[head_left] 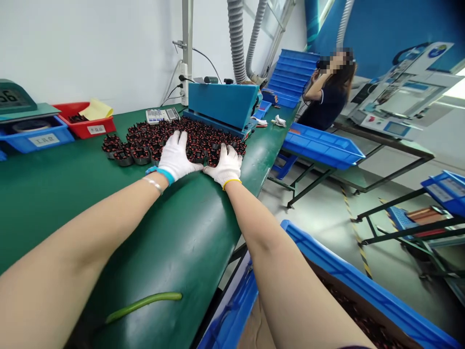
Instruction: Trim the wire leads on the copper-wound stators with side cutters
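Many small wound motor stators (140,135), black and grey with copper-coloured windings, stand packed together on the green table (152,232). My left hand (176,157), in a white glove with a blue band at the wrist, lies spread against the front of the group. Beside it my right hand (225,167), also white-gloved with a yellow cuff edge, rests with fingers apart on the stators near the right end. The two thumbs point at each other and nearly meet at the front edge. Neither hand is closed round a stator.
Behind the stators stand a blue machine (221,106) and a calculator (162,115). A red bin (105,127) and blue bin (61,138) are at left. A green tube (145,301) lies in front. A blue crate (290,230) stands lower right; a person (323,97) sits beyond.
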Demonstrator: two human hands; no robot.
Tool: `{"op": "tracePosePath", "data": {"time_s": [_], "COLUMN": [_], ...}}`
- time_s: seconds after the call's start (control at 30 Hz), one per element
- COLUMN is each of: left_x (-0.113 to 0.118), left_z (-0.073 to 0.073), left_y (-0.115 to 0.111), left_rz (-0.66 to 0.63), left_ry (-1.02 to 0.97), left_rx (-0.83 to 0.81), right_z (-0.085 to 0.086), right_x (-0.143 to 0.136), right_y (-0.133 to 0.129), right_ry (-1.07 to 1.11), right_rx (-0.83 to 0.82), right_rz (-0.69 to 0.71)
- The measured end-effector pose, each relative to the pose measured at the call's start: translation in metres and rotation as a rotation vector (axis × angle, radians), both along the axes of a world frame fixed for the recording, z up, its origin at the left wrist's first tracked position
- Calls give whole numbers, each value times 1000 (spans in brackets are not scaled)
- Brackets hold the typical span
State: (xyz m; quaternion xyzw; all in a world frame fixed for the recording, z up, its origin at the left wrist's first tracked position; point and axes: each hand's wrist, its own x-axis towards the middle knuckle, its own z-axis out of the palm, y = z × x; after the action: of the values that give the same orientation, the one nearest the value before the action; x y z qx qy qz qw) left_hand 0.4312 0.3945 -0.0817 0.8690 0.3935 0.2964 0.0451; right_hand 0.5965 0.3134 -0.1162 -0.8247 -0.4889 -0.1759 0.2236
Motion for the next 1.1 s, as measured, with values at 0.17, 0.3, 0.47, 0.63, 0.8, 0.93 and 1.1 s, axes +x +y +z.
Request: {"op": "tracePosePath", "data": {"time_s": [0.17, 0.3, 0.47, 0.63, 0.8, 0.93, 1.1], "left_x": [-83, -95, -44, -25, -49, -70, -101], "left_z": [-7, -24, -29, -32, -33, -32, -26], "left_y": [1, 32, 50, 67, 66, 42, 5], "left_rz": [422, 519, 418, 432, 285, 316, 213], "left_ry": [56, 90, 131, 133, 172, 234, 355], "left_rx": [-112, -228, -196, -194, -171, -146, -248], "right_z": [14, 14, 2, 1, 8, 15, 27], "right_x": [-22, -58, -77, -61, -69, -72, -71], "right_y": [-18, -28, -7, 27, 29, 6, -36], "right_ry": [-107, -156, -69, 2, 4, 37, 74], "right_rx": [48, -140, -248, -227, -274, -318, -351], "right_rz": [242, 711, 669, 508, 454, 338, 229]}}
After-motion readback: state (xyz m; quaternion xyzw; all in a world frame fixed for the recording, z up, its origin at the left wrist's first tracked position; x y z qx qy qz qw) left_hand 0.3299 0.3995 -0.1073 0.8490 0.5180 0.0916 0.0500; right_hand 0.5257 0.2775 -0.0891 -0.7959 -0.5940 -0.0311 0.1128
